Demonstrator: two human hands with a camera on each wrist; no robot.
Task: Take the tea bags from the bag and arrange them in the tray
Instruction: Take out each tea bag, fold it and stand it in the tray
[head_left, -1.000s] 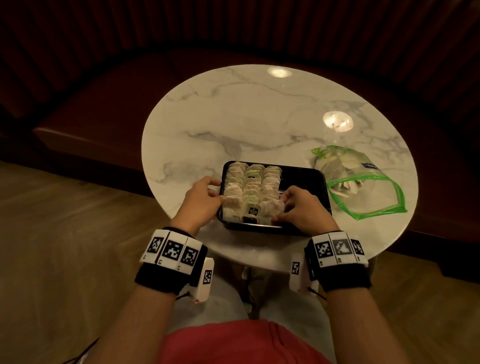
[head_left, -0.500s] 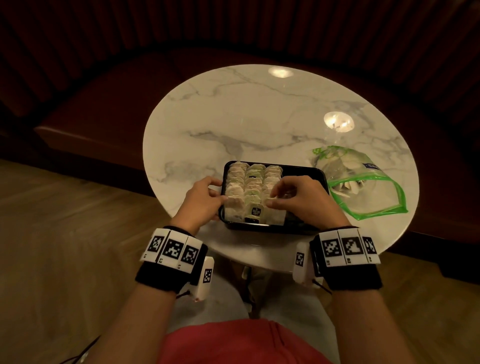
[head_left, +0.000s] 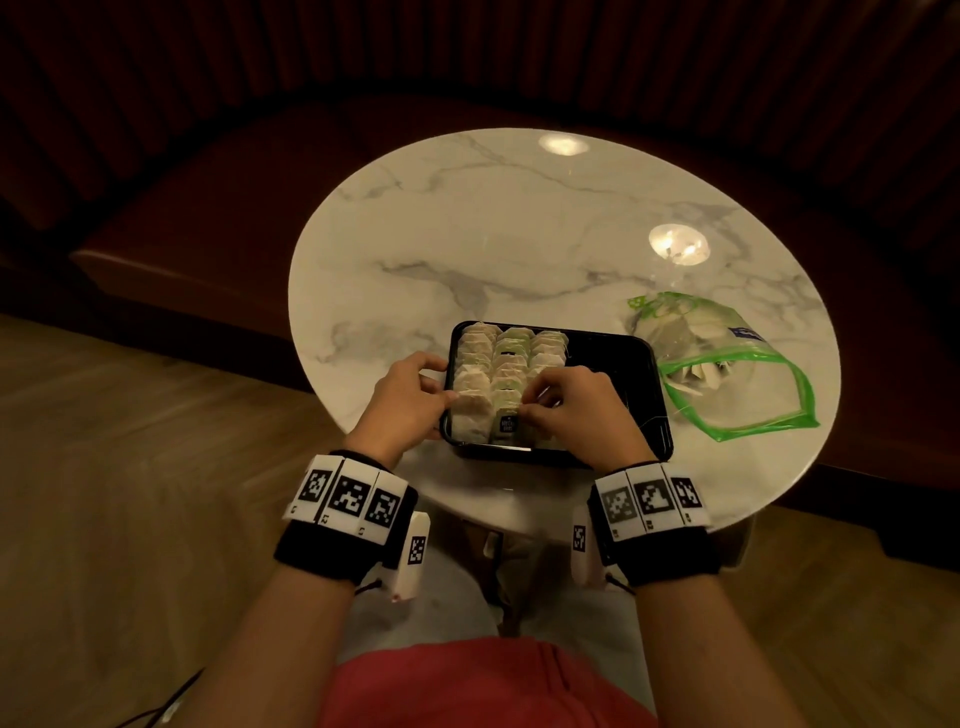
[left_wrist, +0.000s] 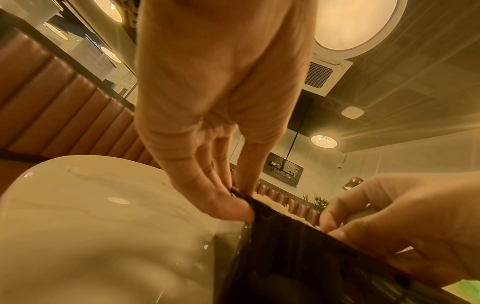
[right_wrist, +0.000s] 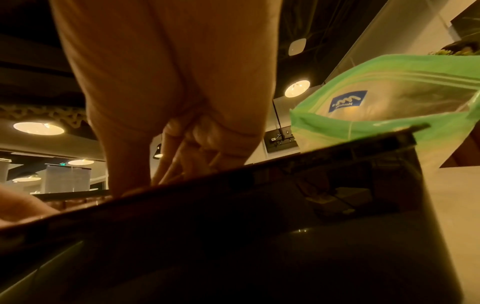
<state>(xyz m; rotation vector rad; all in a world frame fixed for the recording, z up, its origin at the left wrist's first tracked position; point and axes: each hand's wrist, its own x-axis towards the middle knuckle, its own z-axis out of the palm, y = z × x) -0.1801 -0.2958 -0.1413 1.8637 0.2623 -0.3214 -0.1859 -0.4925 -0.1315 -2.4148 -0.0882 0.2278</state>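
Two hands on my feed, both at the black rectangular plastic tray (head_left: 644, 364), which sits at the near edge of the round white marble desk (head_left: 467, 234).

Left hand (head_left: 402, 402): at the tray's left rim. In the left wrist view the thumb and fingers (left_wrist: 228, 207) pinch that rim at its corner, so it holds the tray.

Tray contents: three rows of pale paper tea bags (head_left: 498, 374), packed overlapping, filling the left part of the tray. Right part of the tray shows bare black floor.

Right hand (head_left: 576, 410): over the near end of the rows, fingers curled down, tips at the front bags of the middle and right rows. Looks like a pinch on a tea bag, but I cannot tell for sure: in the right wrist view the tray wall (right_wrist: 259, 205) hides the fingertips.

Right of the tray: a clear zip bag with green edging (head_left: 737, 379), lying flat on the desk just beside the tray, mouth open toward the tray. More pale tea bags show inside it at the far end.
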